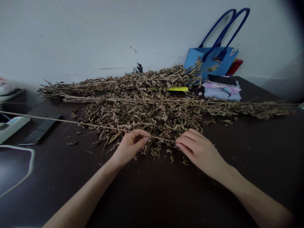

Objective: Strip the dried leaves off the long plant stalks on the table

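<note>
Head view, and both hands are on one dry stalk point(162, 138), held low over the near side of the leaf pile point(152, 114)! Left hand point(133, 144) pinches it between thumb and fingers; right hand point(199, 152) grips it nearby, only a bare stretch between them, a spacing that probably gives firm control of so thin a stem. Its long tail runs off leftward, out of frame, above the dark surface point(147, 190). Held there, any crumbs would likely drop among the loose leaves. Behind, leafy stalks point(114, 85) lie lengthwise, presumably so they stay bunched, while a blue bag point(193, 58) stands at the back, seemingly out of the hands' way.
</note>
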`<state>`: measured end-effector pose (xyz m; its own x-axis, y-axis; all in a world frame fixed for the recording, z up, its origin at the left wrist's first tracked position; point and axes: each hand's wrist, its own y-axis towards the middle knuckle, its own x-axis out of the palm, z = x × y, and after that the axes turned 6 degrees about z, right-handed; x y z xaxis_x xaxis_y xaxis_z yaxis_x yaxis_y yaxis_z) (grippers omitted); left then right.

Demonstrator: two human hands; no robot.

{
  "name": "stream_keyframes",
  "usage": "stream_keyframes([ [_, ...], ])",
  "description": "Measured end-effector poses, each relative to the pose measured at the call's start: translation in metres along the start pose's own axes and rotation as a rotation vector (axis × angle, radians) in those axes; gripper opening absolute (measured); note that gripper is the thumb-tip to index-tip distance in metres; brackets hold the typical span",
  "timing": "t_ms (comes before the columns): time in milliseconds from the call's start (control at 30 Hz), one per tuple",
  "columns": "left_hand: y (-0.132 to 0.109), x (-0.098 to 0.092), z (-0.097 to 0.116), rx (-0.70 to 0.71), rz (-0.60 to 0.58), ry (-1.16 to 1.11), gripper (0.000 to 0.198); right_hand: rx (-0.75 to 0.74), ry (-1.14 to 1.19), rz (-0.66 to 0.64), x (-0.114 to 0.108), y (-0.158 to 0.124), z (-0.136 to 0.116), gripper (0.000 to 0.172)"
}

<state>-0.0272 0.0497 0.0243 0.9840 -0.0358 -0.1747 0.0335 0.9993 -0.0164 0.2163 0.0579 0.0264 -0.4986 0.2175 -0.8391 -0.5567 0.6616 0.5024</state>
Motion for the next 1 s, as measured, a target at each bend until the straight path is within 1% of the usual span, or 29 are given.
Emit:
stream_keyframes([
  [233,-0.0009,-0.0002,-0.0009,-0.011,-0.014,0.021,0.014,0.001,-0.001,0.005,-0.0022,0.001,-0.0018,0.019],
  [400,-0.0004,-0.0003,-0.0033,-0.038,-0.004,-0.019,0.014,-0.005,0.0,0.012,-0.0012,0.0007,-0.0025,0.018],
  [600,0.0004,-0.0021,-0.0041,-0.046,-0.039,0.009,0.023,-0.01,0.003,0.021,-0.0014,0.0015,-0.0009,0.018],
  [700,0.001,-0.0032,-0.0066,-0.032,-0.063,0.008,0.025,-0.01,0.002,0.03,-0.0019,0.0016,-0.0007,0.018],
  [800,0.0016,-0.0034,-0.0088,-0.015,-0.075,0.017,0.022,-0.004,0.001,0.036,-0.002,0.001,-0.0013,0.017],
  [1000,0.0023,-0.0022,-0.0063,-0.008,-0.039,0.027,0.015,0.0,0.011,0.027,-0.0009,-0.0001,-0.0021,0.017],
])
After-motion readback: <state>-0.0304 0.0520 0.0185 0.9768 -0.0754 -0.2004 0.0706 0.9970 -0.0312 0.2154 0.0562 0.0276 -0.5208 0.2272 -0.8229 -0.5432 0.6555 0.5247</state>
